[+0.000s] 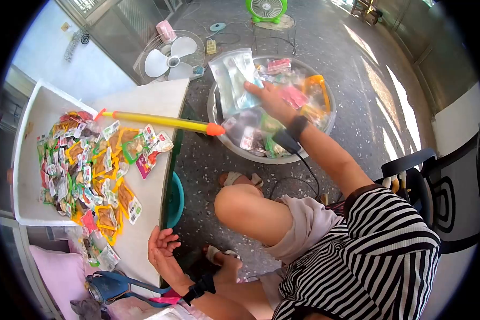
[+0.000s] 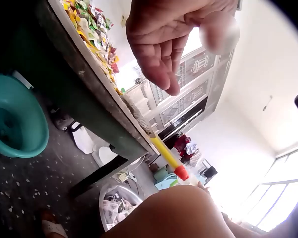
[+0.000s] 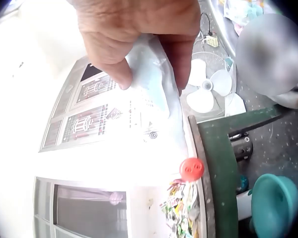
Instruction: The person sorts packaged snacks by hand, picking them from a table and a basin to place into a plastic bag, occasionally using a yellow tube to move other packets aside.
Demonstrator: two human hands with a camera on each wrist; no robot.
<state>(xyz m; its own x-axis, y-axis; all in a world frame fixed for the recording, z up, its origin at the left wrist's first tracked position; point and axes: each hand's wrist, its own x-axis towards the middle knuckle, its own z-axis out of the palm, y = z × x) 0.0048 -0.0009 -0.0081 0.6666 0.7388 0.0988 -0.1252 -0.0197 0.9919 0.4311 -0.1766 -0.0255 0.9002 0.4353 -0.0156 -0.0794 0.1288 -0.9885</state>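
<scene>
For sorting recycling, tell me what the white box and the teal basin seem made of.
White box: probably matte polystyrene foam, going by its thick, pale walls.
Teal basin: likely smooth, slightly glossy plastic, going by its even colour and rounded rim.

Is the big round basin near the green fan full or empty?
The basin looks full: plastic packets cover nearly all of its visible inside, close up to the rim.

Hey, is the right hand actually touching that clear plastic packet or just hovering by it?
Touching: the right wrist view shows the right hand gripping the packet between thumb and fingers.
</scene>
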